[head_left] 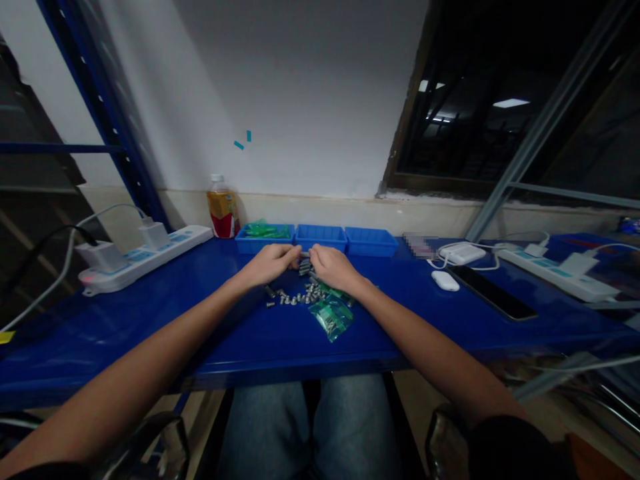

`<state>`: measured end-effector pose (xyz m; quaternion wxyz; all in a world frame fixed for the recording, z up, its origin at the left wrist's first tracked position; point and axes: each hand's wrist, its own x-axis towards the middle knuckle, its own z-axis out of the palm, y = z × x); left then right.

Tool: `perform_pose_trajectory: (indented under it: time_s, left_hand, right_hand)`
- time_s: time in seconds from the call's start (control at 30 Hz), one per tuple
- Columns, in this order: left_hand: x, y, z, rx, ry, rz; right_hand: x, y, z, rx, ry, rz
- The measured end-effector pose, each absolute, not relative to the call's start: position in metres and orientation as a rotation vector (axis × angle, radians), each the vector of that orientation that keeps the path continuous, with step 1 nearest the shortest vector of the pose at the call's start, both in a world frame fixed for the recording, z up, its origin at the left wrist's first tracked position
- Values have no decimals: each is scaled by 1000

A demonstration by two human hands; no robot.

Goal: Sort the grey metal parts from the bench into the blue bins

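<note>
My left hand (274, 263) and my right hand (334, 267) meet above the blue table, fingers pinched around a small grey metal cylinder (305, 254) that spans between them. It looks like a bolt or sleeve, too small to name surely. Just below the hands lies a loose pile of small metal fasteners (313, 292), with a few scattered to the left. A green-tinted clear plastic bag (332, 319) with small metal parts inside rests nearest the table's front edge. Part of the pile is hidden behind my right hand.
Behind my hands stand three blue bins: the left bin (241, 244) holds green bags, beside a middle bin (320, 235) and a right bin (371, 243). A drink bottle (223, 208), power strips (145, 257), a phone (493, 292) and an earbud case (445, 281) are on the table (220, 340).
</note>
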<state>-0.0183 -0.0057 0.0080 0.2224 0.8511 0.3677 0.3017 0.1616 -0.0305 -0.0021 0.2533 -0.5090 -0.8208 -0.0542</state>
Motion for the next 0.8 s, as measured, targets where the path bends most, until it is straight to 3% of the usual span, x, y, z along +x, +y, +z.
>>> perform_pose_trajectory:
  time_s: [0.17, 0.47, 0.63, 0.8]
  left_hand:
    - [-16, 2, 0, 2257, 944, 822]
    - [-15, -11, 4, 2489, 991, 1043]
    - [-25, 5, -3, 2705, 1101, 899]
    - [-44, 25, -14, 2829, 1333, 443]
  right_hand:
    - [161, -34, -2, -1332, -2224, -121]
    - [159, -26, -2, -1246, -2033, 397]
    - [177, -13, -4, -1223, -1962, 204]
    - [223, 16, -13, -1387, -1832, -136]
